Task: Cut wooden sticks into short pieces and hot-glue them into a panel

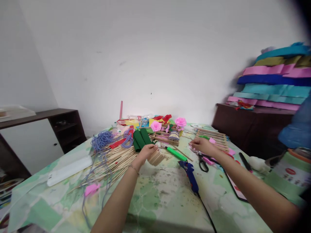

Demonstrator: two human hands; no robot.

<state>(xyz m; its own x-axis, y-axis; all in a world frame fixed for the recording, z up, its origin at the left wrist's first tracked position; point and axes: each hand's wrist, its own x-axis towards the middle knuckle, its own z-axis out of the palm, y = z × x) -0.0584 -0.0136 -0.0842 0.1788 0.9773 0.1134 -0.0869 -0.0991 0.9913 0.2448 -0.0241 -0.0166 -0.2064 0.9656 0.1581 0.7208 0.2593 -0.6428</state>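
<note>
My left hand [148, 150] is closed on a small piece built of thin wooden sticks [156, 157], held just above the table. Off to the right, my right hand [200, 145] has its fingertips pinched together over a pale pink scrap [193, 148]; what lies between the fingers is too small to make out. Black-handled scissors [203, 162] lie just below that hand. Between my hands are a green utility knife [176, 153] and a blue glue gun [190, 176] with its black cord. Dark green rolled paper [141, 139] sits behind my left hand.
Loose wooden sticks [114, 161] and purple yarn [103, 139] spread over the left side. A white power strip [70, 170] lies nearer. Pink paper roses [180, 121] and stick frames [211, 137] stand at the back. A green jar [288, 174] and a phone [236, 187] are at right.
</note>
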